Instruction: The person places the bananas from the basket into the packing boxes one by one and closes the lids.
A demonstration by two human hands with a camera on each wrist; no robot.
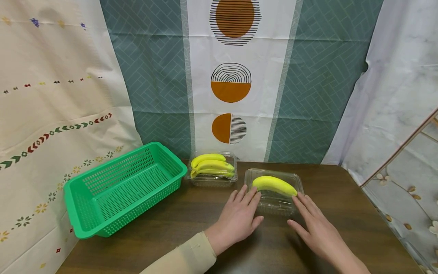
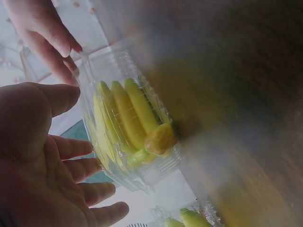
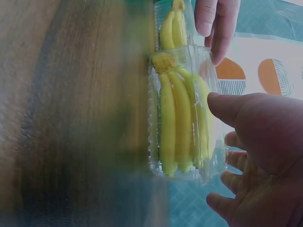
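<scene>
A clear plastic clamshell box (image 1: pixel 275 207) holding a bunch of yellow bananas (image 1: pixel 275 185) stands on the table in front of me. In both wrist views several bananas show through its wall, joined at one stem end. My left hand (image 1: pixel 237 219) has its fingers extended, with the fingertips right at the box's left top edge. On the opposite side, my right hand (image 1: pixel 316 228) reaches its outstretched fingers to the right top edge. Both thumbs are spread away from the fingers, near the front of the box. Neither hand is curled around anything.
A second clear box (image 1: pixel 212 183) with bananas (image 1: pixel 212 166) sits to the left, near the back edge of the brown table (image 1: pixel 171 236). Further left lies a green perforated basket (image 1: pixel 143 205) with nothing inside. Patterned cloths (image 1: pixel 157 76) hang behind and at both sides.
</scene>
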